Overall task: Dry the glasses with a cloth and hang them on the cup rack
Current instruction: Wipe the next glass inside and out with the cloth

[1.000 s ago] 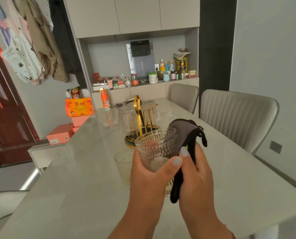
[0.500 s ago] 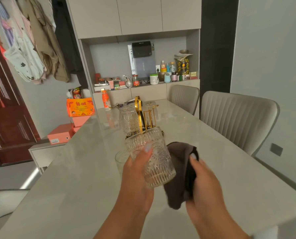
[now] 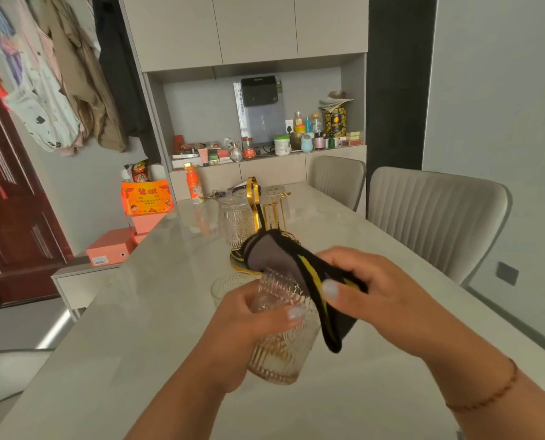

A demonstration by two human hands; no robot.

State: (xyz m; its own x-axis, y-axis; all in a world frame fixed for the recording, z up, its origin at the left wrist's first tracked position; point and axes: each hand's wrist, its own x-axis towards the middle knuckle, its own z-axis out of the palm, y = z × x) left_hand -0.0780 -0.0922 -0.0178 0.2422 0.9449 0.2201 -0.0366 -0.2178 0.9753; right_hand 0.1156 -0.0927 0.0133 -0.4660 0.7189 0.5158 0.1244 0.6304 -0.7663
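Left hand (image 3: 249,325) grips a ribbed clear glass (image 3: 280,338) tilted above the bench (image 3: 138,344); right hand (image 3: 369,290) pinches a dark cloth (image 3: 284,258) with yellow stripe, draped over its mouth.

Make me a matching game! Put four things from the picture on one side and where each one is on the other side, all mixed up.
Things:
1. ribbed glass
2. dark cloth
3. orange bottle
4. gold cup rack

Places:
A. far end of the table, near the cupboard
B. in the left hand
C. middle of the table, glasses hanging on it
D. in the right hand, draped over the glass mouth

Pairs: 1-B, 2-D, 3-A, 4-C
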